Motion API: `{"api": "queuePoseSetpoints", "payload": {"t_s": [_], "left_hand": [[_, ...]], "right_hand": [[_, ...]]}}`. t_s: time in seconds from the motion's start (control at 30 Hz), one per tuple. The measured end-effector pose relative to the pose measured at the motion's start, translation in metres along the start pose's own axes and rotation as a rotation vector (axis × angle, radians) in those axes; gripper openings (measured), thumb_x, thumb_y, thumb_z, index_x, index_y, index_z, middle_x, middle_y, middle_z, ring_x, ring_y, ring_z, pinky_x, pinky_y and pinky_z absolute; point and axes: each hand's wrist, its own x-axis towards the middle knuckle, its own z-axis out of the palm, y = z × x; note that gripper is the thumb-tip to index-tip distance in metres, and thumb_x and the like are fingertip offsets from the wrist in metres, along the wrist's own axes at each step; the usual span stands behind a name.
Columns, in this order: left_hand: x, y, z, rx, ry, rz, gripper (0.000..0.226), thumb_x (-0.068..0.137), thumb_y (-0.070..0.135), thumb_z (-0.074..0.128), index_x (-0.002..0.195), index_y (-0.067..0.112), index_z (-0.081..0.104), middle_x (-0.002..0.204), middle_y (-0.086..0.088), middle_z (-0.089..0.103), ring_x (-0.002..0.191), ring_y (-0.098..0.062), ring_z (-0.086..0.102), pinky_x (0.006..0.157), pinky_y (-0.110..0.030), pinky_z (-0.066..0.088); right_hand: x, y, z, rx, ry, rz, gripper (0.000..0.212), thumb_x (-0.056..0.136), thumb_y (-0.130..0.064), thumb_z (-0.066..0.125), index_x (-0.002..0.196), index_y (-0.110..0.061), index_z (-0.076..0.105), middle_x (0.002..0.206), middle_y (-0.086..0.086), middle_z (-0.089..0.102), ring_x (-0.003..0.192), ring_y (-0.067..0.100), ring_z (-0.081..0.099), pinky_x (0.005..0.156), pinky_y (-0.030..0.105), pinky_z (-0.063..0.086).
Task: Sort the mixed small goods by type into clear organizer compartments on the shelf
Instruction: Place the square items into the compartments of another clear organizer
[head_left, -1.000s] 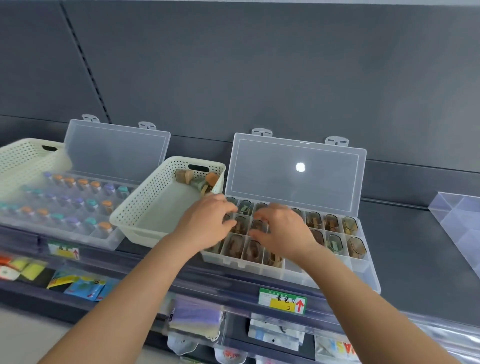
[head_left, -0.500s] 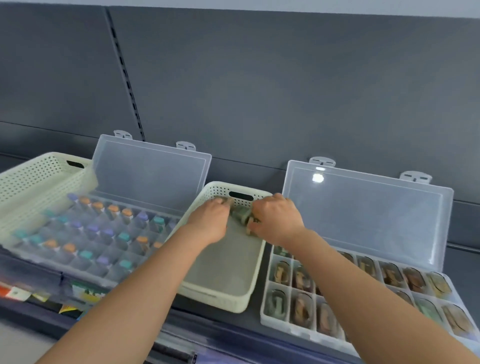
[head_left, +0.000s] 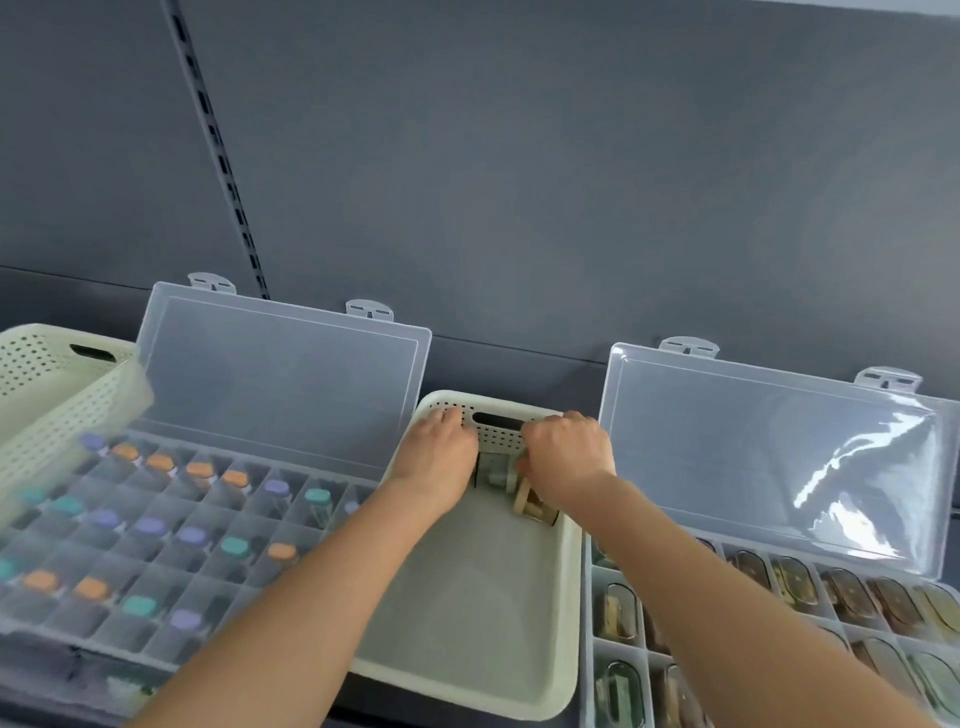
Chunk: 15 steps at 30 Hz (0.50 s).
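Goods (head_left: 500, 475) not yet sorted are few. The only loose ones in view form a small cluster at the far end of the basket (head_left: 467, 613), against its perforated far wall and toward its far right corner.

The right organizer (head_left: 779, 587), just beside the basket's right edge, has a brownish or greenish piece in nearly every cell that shows. The left organizer (head_left: 156, 540), against the basket's left edge, holds vials with coloured caps in many cells, though some look unfilled. By that measure the sorting is well along, and what remains is this last cluster.

The left hand (head_left: 436, 460) sits at the cluster's left side with its knuckles up against the far wall. Its fingers curl downward, but the back of the hand hides the tips, so I cannot tell whether they pinch anything.

The right hand (head_left: 566, 457) arches over the cluster's right side with its fingers curled down onto it. A tan piece sticks out from under its palm toward the near side, so it seems to grip at least one item. The greenish pieces lie in the gap between the two hands, touching or nearly touching both.
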Motion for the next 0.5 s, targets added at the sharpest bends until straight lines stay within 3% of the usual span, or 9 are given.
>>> {"api": "queuePoseSetpoints", "payload": {"t_s": [0.1,0.17,0.23,0.3,0.37,0.5], "left_hand": [[-0.004,-0.005,-0.006,-0.229,-0.060,-0.047,0.017,0.088,0.009,0.055,0.105,0.009,0.055,0.106,-0.010,0.059,0.095,-0.027,0.058,0.074,-0.034,0.046],[-0.007,-0.007,-0.013,-0.380,-0.063,-0.082,0.009,0.086,0.019,0.057,0.089,0.014,0.050,0.091,-0.004,0.057,0.082,-0.023,0.055,0.060,-0.028,0.039],[-0.011,-0.007,-0.021,-0.505,-0.029,-0.129,0.016,0.084,0.027,0.059,0.081,0.016,0.048,0.082,0.001,0.055,0.076,-0.020,0.052,0.052,-0.027,0.032],[-0.015,-0.005,-0.030,-0.656,0.017,-0.168,0.021,0.080,0.032,0.066,0.081,0.017,0.051,0.080,0.004,0.058,0.075,-0.019,0.056,0.053,-0.027,0.037],[-0.019,-0.002,-0.037,-0.863,0.050,-0.208,0.031,0.072,0.034,0.078,0.090,0.018,0.057,0.087,0.006,0.061,0.080,-0.016,0.059,0.065,-0.029,0.045],[-0.032,0.017,-0.046,-1.177,0.100,-0.195,0.038,0.066,0.030,0.085,0.096,0.028,0.062,0.094,0.006,0.063,0.082,-0.014,0.062,0.076,-0.035,0.051]], "right_hand": [[-0.002,0.006,-0.009,0.205,-0.037,0.062,0.016,0.092,-0.024,0.048,0.096,-0.012,0.059,0.095,0.009,0.064,0.086,0.028,0.055,0.065,0.030,0.039],[-0.005,0.011,-0.018,0.368,-0.056,0.106,0.020,0.091,-0.026,0.050,0.099,-0.010,0.059,0.099,0.010,0.064,0.090,0.031,0.056,0.069,0.031,0.042],[-0.010,0.015,-0.025,0.492,-0.046,0.129,0.026,0.091,-0.027,0.053,0.109,-0.009,0.060,0.105,0.010,0.065,0.098,0.032,0.057,0.078,0.035,0.047],[-0.017,0.019,-0.028,0.626,-0.051,0.155,0.034,0.092,-0.024,0.052,0.123,-0.010,0.054,0.112,0.009,0.064,0.103,0.030,0.057,0.086,0.036,0.046],[-0.027,0.025,-0.028,0.809,-0.090,0.186,0.043,0.094,-0.020,0.050,0.136,-0.013,0.044,0.111,0.007,0.062,0.101,0.027,0.058,0.086,0.034,0.047],[-0.054,0.041,-0.025,1.285,-0.133,0.230,0.047,0.095,-0.011,0.047,0.141,-0.020,0.037,0.099,-0.004,0.061,0.096,0.021,0.065,0.094,0.037,0.051]]}}
